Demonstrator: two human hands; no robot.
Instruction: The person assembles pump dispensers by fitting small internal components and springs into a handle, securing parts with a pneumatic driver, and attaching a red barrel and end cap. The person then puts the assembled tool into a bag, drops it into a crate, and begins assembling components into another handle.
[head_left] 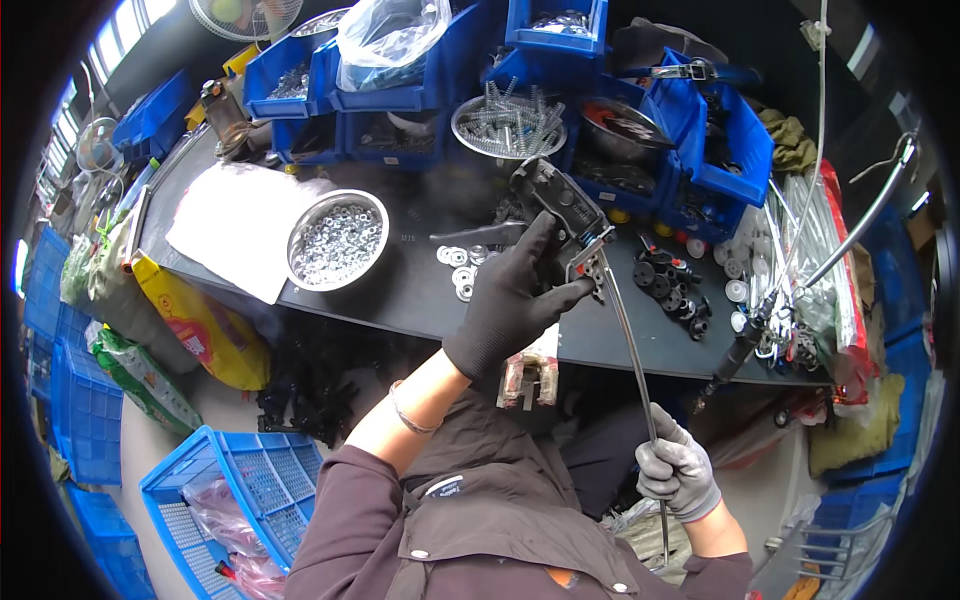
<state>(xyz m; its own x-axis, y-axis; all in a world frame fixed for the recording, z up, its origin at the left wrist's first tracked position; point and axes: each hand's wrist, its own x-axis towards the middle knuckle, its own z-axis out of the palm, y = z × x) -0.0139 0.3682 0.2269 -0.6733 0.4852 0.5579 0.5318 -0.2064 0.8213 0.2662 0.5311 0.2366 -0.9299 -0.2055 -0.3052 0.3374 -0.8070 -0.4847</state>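
Observation:
My left hand (500, 305), in a black glove, grips a black metal mechanism (562, 198) with a small spring at its lower end. It is held tilted above the dark workbench (420, 320). A long, thin metal rod (628, 335) runs from the mechanism's lower end down toward my lap. Around the rod's lower part my right hand (680, 465), in a grey-white glove, is closed. Loose washers (460, 272) lie on the bench beside my left hand. Just below that hand, a worn metal fixture (530, 378) sticks out at the bench edge.
A steel bowl (294, 262) of nuts stands by a white sheet (230, 215). Behind are a bowl of springs (510, 125) and several blue bins (390, 98). Small black parts (672, 290) lie to the right, near a hanging power screwdriver (738, 350). A blue crate (165, 490) sits lower left.

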